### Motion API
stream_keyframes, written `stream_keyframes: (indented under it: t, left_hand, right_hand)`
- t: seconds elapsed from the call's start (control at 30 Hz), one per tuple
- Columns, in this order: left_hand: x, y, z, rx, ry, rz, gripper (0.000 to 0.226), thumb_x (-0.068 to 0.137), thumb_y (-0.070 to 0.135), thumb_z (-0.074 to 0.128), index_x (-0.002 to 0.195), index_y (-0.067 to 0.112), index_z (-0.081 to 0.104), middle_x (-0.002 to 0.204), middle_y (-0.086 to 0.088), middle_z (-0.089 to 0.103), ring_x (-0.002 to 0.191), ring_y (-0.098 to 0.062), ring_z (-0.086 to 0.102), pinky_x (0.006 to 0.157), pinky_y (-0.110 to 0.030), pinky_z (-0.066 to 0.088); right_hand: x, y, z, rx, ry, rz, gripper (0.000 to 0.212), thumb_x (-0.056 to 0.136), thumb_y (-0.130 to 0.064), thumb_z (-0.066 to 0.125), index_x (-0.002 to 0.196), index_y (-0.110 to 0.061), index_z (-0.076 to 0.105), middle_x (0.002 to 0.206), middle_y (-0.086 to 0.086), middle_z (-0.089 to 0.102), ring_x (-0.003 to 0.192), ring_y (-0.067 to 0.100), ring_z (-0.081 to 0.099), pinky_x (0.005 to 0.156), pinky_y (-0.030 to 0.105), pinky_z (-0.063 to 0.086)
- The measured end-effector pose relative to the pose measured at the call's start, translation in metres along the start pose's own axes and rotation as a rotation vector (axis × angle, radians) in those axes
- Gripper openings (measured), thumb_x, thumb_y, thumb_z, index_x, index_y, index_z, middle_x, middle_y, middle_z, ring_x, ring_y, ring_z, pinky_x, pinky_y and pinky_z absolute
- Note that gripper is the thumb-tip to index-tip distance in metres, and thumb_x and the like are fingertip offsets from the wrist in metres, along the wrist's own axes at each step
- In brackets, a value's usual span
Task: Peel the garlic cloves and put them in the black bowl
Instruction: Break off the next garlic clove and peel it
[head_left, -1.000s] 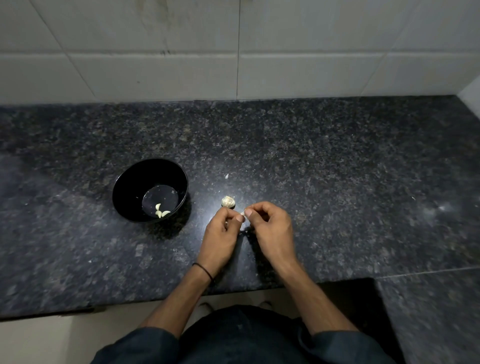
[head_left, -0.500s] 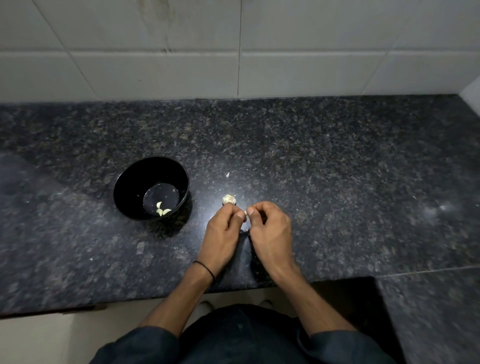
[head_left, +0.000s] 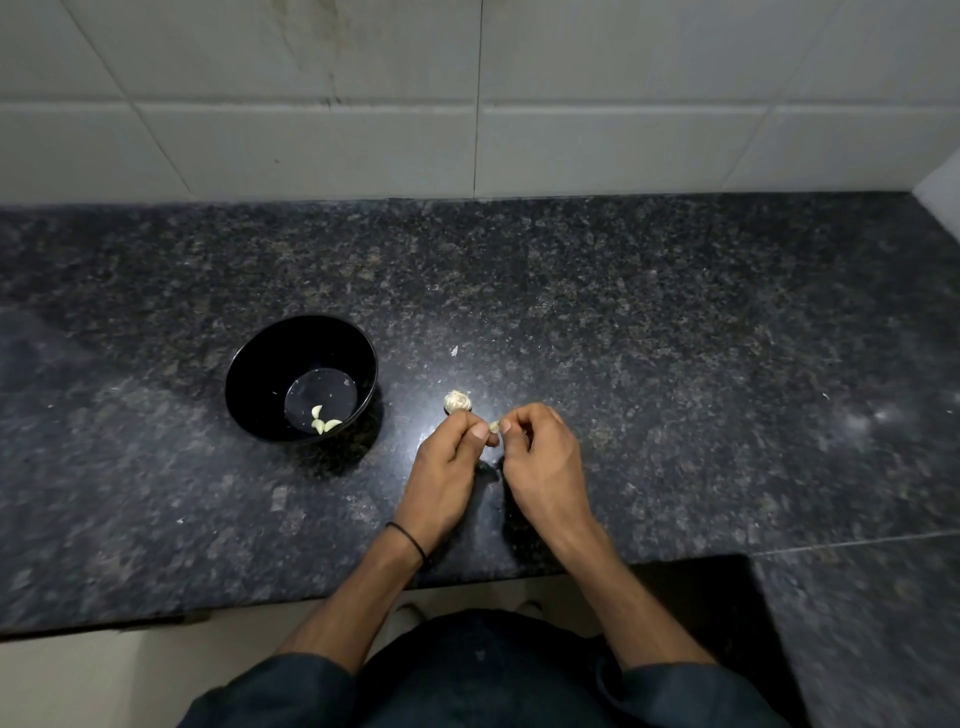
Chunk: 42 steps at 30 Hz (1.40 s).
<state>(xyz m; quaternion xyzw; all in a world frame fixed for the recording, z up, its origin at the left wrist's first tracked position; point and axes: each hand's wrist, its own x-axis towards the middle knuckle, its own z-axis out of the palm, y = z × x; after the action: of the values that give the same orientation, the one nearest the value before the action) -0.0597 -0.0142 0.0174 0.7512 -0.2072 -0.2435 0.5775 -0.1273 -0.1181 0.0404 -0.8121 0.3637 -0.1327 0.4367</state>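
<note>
Both hands are up close together over the dark stone counter (head_left: 675, 364), and there's a small garlic clove (head_left: 494, 427) caught right between them. The left hand (head_left: 447, 467) pinches it with curled fingers and thumb, and the right hand (head_left: 540, 457) grips it from the other side, thumbnail against it, the other fingers tucked in. Just beyond the left fingertips sits the garlic bulb (head_left: 458, 401) on the counter; whether the fingers touch it, I can't tell. Off to the left, apart from the hands, stands the black bowl (head_left: 270, 374), upright, with three peeled cloves (head_left: 323, 422) lying together at the bottom. A pale scrap of skin (head_left: 455, 351) lies farther back on the stone. There's a thin black band (head_left: 410, 540) round the left wrist, and pale wall tiles (head_left: 571, 130) behind.
</note>
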Motion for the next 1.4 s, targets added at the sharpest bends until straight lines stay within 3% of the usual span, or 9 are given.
stream_keyframes:
  t: [0.17, 0.37, 0.5, 0.7, 0.87, 1.0, 1.1, 1.27, 1.4]
  left_hand:
    - [0.004, -0.006, 0.002, 0.038, 0.0, -0.012, 0.02, 0.105, 0.018, 0.05, 0.09, 0.014, 0.063, 0.091, 0.001, 0.069, 0.09, -0.024, 0.062, 0.085, -0.037, 0.048]
    - [0.004, -0.006, 0.001, 0.214, 0.009, 0.089, 0.021, 0.105, 0.017, 0.05, 0.088, 0.011, 0.06, 0.081, 0.007, 0.061, 0.075, -0.006, 0.056, 0.069, -0.019, 0.041]
    - [0.005, -0.006, 0.0, 0.315, 0.021, 0.148, 0.024, 0.105, 0.017, 0.048, 0.083, 0.008, 0.052, 0.075, 0.004, 0.054, 0.07, -0.012, 0.049, 0.064, -0.023, 0.034]
    - [0.0, 0.003, 0.006, 0.084, 0.075, -0.002, 0.025, 0.105, 0.013, 0.048, 0.085, 0.005, 0.061, 0.081, 0.008, 0.066, 0.07, 0.001, 0.055, 0.068, -0.018, 0.042]
    - [0.001, 0.001, 0.011, 0.08, 0.103, 0.008, 0.025, 0.105, 0.012, 0.047, 0.087, 0.005, 0.061, 0.079, 0.01, 0.064, 0.07, 0.003, 0.054, 0.068, -0.018, 0.041]
    - [0.001, -0.002, 0.008, 0.328, 0.092, 0.22, 0.031, 0.103, 0.031, 0.038, 0.083, 0.01, 0.049, 0.076, 0.001, 0.055, 0.072, -0.019, 0.051, 0.066, -0.036, 0.038]
    - [0.004, -0.002, 0.006, 0.453, 0.093, 0.305, 0.03, 0.103, 0.031, 0.036, 0.08, 0.013, 0.044, 0.076, -0.001, 0.052, 0.071, -0.021, 0.047, 0.065, -0.036, 0.035]
    - [0.007, 0.007, 0.014, -0.043, 0.103, -0.065, 0.028, 0.095, 0.028, 0.053, 0.071, 0.012, 0.053, 0.058, 0.012, 0.052, 0.056, -0.006, 0.042, 0.055, -0.027, 0.034]
    - [0.01, 0.009, 0.015, -0.224, 0.101, -0.147, 0.02, 0.082, 0.028, 0.054, 0.068, 0.015, 0.056, 0.06, 0.012, 0.052, 0.059, -0.006, 0.042, 0.058, -0.025, 0.036]
  right_hand:
    - [0.001, 0.001, -0.004, 0.026, 0.016, 0.009, 0.006, 0.097, -0.014, 0.06, 0.093, -0.018, 0.063, 0.097, -0.004, 0.062, 0.084, 0.001, 0.057, 0.071, 0.005, 0.041]
    - [-0.002, 0.0, -0.006, 0.126, -0.014, 0.0, 0.009, 0.092, -0.014, 0.064, 0.097, -0.021, 0.066, 0.099, -0.007, 0.063, 0.082, 0.003, 0.061, 0.072, 0.014, 0.048]
    - [-0.002, 0.002, -0.003, 0.156, -0.053, -0.001, 0.011, 0.095, -0.031, 0.065, 0.089, -0.023, 0.07, 0.089, -0.009, 0.069, 0.084, 0.004, 0.065, 0.076, 0.021, 0.051]
    - [-0.004, -0.004, 0.005, 0.271, 0.038, 0.064, 0.017, 0.096, -0.016, 0.064, 0.08, -0.016, 0.069, 0.074, -0.006, 0.071, 0.07, 0.001, 0.064, 0.064, 0.011, 0.044]
    - [0.0, -0.005, 0.013, 0.357, 0.064, 0.168, 0.018, 0.096, -0.016, 0.064, 0.078, -0.014, 0.069, 0.072, -0.004, 0.072, 0.067, 0.001, 0.063, 0.065, 0.015, 0.046]
    - [-0.004, -0.008, 0.009, 0.14, 0.103, 0.041, 0.024, 0.099, -0.022, 0.061, 0.075, -0.019, 0.056, 0.075, -0.007, 0.061, 0.069, 0.004, 0.055, 0.062, 0.014, 0.036]
    - [-0.005, -0.011, 0.007, -0.02, 0.09, -0.022, 0.023, 0.102, -0.026, 0.054, 0.081, -0.021, 0.048, 0.083, -0.007, 0.051, 0.076, 0.008, 0.046, 0.066, 0.021, 0.027]
    - [-0.006, -0.009, 0.007, 0.016, 0.062, -0.1, 0.014, 0.103, -0.022, 0.054, 0.09, -0.016, 0.054, 0.091, -0.004, 0.053, 0.077, 0.003, 0.047, 0.069, 0.015, 0.033]
    - [-0.006, -0.008, 0.008, 0.055, 0.079, -0.109, 0.013, 0.101, -0.015, 0.057, 0.089, -0.019, 0.055, 0.09, -0.006, 0.054, 0.08, -0.007, 0.049, 0.07, 0.004, 0.035]
